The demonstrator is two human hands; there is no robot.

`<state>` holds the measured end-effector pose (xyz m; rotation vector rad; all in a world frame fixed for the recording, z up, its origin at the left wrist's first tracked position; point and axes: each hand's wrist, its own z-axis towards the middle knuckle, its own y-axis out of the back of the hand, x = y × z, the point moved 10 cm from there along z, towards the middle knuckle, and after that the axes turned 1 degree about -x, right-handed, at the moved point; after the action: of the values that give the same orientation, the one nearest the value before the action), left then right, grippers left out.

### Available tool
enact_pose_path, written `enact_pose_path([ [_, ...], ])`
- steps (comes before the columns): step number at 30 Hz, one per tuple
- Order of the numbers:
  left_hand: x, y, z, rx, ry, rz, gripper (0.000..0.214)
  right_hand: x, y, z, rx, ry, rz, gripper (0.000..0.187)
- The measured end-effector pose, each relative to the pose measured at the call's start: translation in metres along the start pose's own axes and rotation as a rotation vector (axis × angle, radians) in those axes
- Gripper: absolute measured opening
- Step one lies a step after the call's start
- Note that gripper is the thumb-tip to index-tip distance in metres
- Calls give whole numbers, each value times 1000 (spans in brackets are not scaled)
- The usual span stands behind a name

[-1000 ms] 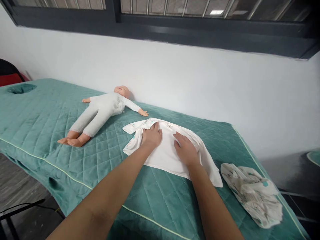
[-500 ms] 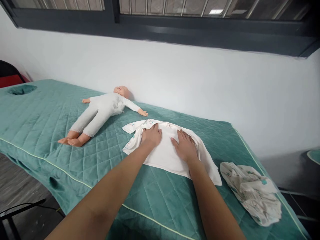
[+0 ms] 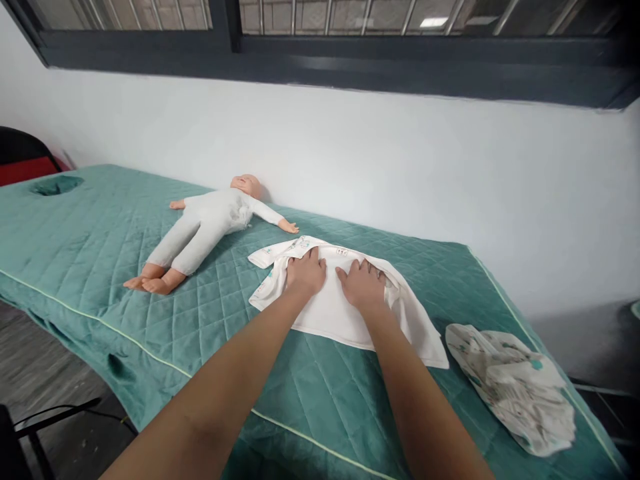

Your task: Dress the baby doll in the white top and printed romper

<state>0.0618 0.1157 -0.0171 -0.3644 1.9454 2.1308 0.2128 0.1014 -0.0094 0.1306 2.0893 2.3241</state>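
Note:
A small white baby shirt (image 3: 327, 317) with a printed collar and sleeve lies spread on the green quilted bed cover (image 3: 215, 320). My left hand (image 3: 306, 273) rests palm down on its left part, fingers stretched out over the cloth. On the right part lies my right hand (image 3: 364, 285), thumb apart and fingers spread, some of them at a fold of the fabric. Both hands touch the shirt, and neither grips it visibly. Left of the shirt, a baby doll (image 3: 213, 217) in a white cloth body lies on its back, one hand close to the sleeve.
A crumpled, printed white cloth (image 3: 517, 390) lies near the bed's right edge. The white wall (image 3: 380, 167) runs along the far side, below a dark window frame (image 3: 400, 67). A red and black chair (image 3: 25, 160) stands at the far left. The bed has a hole (image 3: 56, 185).
My right hand has shifted slightly left over the shirt, toward my left hand. The left hand stays on the same part of the cloth. The view has moved a little.

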Motion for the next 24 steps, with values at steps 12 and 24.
enact_pose_path([
  [12,2,-4,4,-9,4,-35,56,-9,-11,7,-2,-53,81,71],
  [24,1,-4,4,-28,2,-42,49,25,11,-10,-143,271,126,52],
])
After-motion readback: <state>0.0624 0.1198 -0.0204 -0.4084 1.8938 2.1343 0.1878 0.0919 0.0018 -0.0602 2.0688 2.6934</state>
